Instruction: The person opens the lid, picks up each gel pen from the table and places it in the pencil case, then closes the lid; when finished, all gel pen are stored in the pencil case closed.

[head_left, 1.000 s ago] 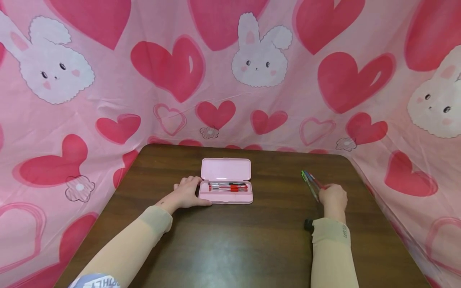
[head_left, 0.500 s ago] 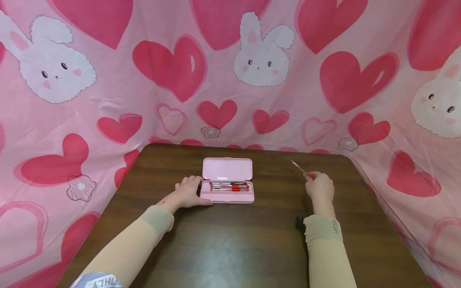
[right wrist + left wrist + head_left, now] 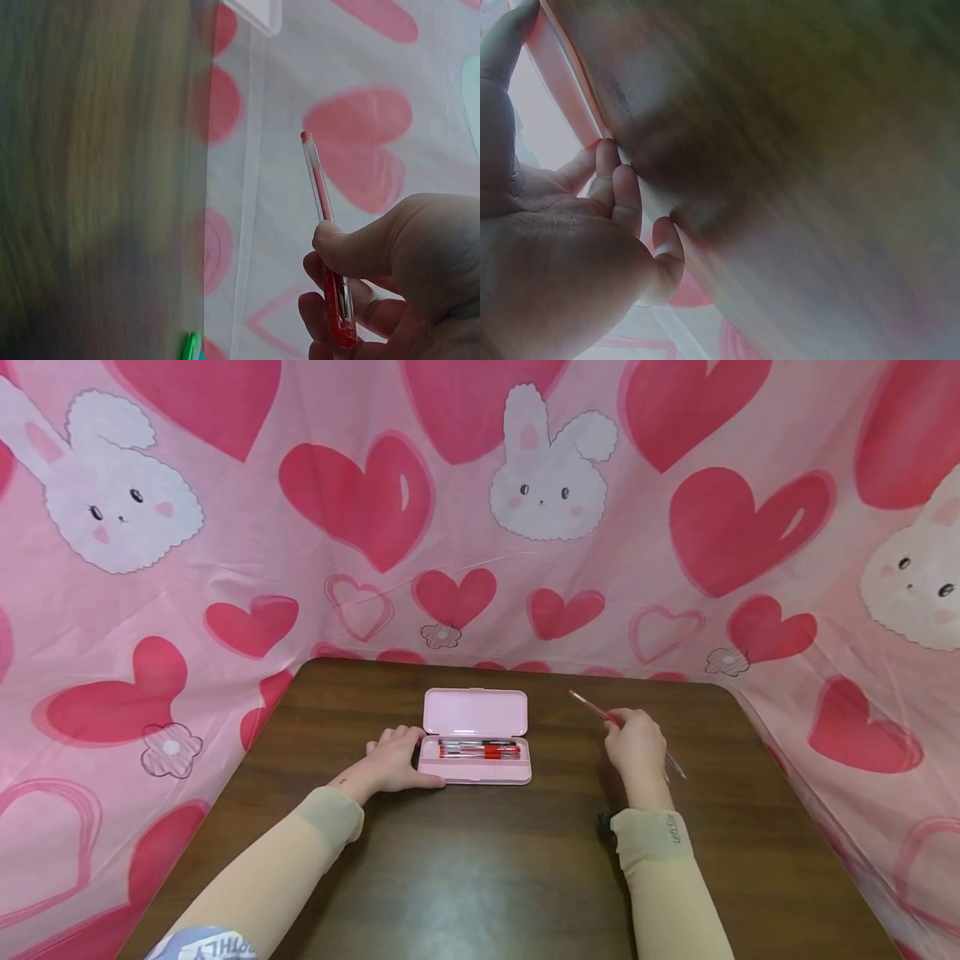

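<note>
A pink pencil case (image 3: 476, 712) lies with its lid raised on the table, several red and black pens (image 3: 480, 750) in its back compartment. My left hand (image 3: 388, 765) holds the case's left end, thumb at the front corner and fingers towards the back. In the left wrist view the thumb touches the case edge (image 3: 566, 75). To the right of the case, my right hand (image 3: 636, 745) pinches a red pen (image 3: 587, 703) between thumb and fingers. Its clear barrel and red end show in the right wrist view, tip pointing away from the palm.
Pen ends (image 3: 675, 766) stick out on the table behind the right hand, which hides most of them. A green pen cap (image 3: 191, 346) shows low in the right wrist view. Pink heart-and-rabbit cloth (image 3: 551, 602) borders the brown wooden table (image 3: 480, 860) at the back and sides.
My right hand has picked the red pen up from beside the green and blue pens and moved it left towards the case. My left hand stays at the case.
</note>
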Action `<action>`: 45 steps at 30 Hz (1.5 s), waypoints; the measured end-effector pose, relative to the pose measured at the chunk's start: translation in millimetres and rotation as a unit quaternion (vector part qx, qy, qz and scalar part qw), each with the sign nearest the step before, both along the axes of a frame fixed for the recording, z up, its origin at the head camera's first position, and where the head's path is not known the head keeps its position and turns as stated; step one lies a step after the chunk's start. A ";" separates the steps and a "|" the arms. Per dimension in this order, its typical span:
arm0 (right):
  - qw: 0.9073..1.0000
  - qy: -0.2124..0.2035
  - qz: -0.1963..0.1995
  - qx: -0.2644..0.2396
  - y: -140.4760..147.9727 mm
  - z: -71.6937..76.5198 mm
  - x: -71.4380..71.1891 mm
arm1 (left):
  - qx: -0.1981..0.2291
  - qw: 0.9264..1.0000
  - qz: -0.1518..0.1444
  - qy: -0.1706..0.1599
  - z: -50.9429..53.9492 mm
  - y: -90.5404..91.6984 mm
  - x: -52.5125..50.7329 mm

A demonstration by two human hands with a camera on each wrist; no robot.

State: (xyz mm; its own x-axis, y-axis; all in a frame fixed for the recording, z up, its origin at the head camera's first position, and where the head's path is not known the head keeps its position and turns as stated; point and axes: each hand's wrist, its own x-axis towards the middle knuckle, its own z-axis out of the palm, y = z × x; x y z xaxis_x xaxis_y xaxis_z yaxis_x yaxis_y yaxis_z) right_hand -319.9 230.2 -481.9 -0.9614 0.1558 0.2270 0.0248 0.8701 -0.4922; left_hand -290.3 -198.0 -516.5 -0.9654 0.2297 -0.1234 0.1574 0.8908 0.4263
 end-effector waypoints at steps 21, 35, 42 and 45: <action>0.995 0.047 0.078 0.042 -61.7 -6.6 4.0 | 0.008 1.000 0.002 -0.012 0.7 0.0 -1.0; 0.984 0.039 0.163 0.065 -91.6 -14.9 5.3 | 0.011 1.000 0.002 -0.021 3.0 -0.8 -0.8; 0.974 0.025 0.212 0.071 -100.2 -18.5 2.1 | 0.005 1.000 0.003 -0.018 3.6 0.0 0.5; 0.971 0.017 0.226 0.071 -104.7 -19.7 2.0 | 0.006 1.000 0.002 -0.020 3.4 0.2 1.1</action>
State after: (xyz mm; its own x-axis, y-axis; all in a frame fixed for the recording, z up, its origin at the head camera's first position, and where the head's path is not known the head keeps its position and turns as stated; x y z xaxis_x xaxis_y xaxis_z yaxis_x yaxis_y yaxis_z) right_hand -317.9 125.5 -501.6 -0.9158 -0.3154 0.2488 -0.3898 0.8474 -0.3605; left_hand -289.2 -197.8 -513.0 -0.9608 0.2266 -0.1598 0.1353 0.8862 0.4431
